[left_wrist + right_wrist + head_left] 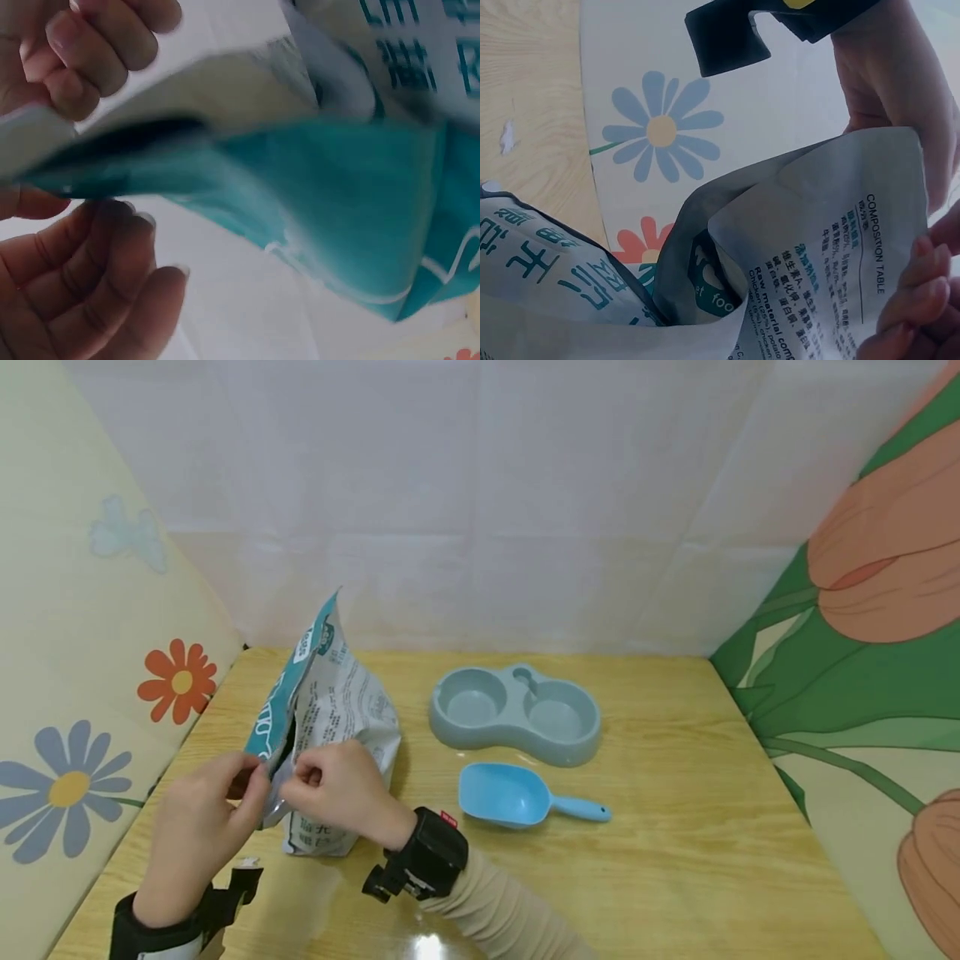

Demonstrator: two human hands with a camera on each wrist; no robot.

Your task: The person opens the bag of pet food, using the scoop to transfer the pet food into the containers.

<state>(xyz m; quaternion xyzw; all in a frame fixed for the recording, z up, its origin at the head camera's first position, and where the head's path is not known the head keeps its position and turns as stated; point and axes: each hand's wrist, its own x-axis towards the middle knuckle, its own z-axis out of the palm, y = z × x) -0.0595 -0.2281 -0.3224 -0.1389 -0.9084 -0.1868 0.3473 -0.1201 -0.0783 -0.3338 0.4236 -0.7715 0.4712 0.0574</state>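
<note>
Head view — two hands [277, 785] pinch one bag [330, 710] mouth | one scoop [517, 795] | one double bowl [516, 713]

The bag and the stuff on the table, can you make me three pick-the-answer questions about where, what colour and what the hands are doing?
1. Where does the scoop lie?
A. in front of the double bowl
B. inside the bag
C. on the floor

2. What colour is the scoop?
A. red
B. light blue
C. black

3. What do the left hand and right hand do with the bag?
A. rest flat on the table
B. hold the scoop
C. each pinch one side of its opening

Answers: 1 A, it lies on the table nearer the person than the bowl. 2 B, plainly light blue. 3 C, fingers grip both edges.
</note>
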